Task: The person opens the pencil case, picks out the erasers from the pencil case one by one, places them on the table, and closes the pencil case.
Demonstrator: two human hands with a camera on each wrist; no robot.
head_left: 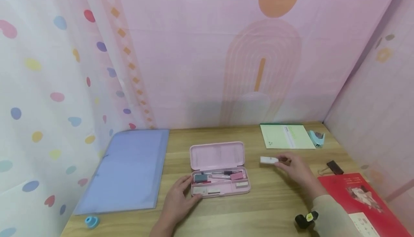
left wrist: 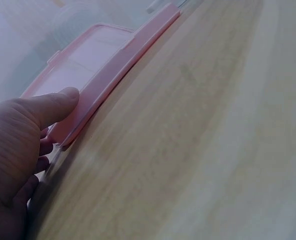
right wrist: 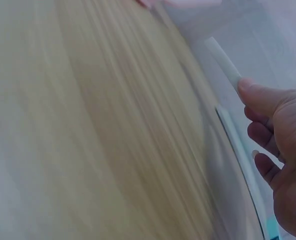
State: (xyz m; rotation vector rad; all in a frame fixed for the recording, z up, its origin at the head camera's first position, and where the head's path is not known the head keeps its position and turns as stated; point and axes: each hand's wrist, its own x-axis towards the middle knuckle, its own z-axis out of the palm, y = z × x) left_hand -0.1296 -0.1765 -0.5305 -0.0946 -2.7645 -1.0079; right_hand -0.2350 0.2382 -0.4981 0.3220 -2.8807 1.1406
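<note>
An opened pink pencil case (head_left: 221,191) lies mid-table, its lid (head_left: 217,156) tipped back. Inside are several pens (head_left: 220,176), a dark grey eraser (head_left: 200,178), a pink eraser (head_left: 237,176) and small pale blocks (head_left: 214,191). My left hand (head_left: 179,198) grips the case's left end, thumb at the front wall and the other fingers round the corner, as the left wrist view shows. Right of the case, my right hand (head_left: 293,167) pinches a thin white rectangular piece (head_left: 268,160) by its right end, between thumb and fingers. In the right wrist view, this white piece (right wrist: 223,60) points away from the hand.
A blue folder (head_left: 129,172) lies at left, a light blue knob-shaped item (head_left: 92,222) before it. At the back right are a pale green notebook (head_left: 286,136) and a light blue tape dispenser (head_left: 317,138). A black binder clip (head_left: 334,167) and red booklet (head_left: 352,190) lie far right.
</note>
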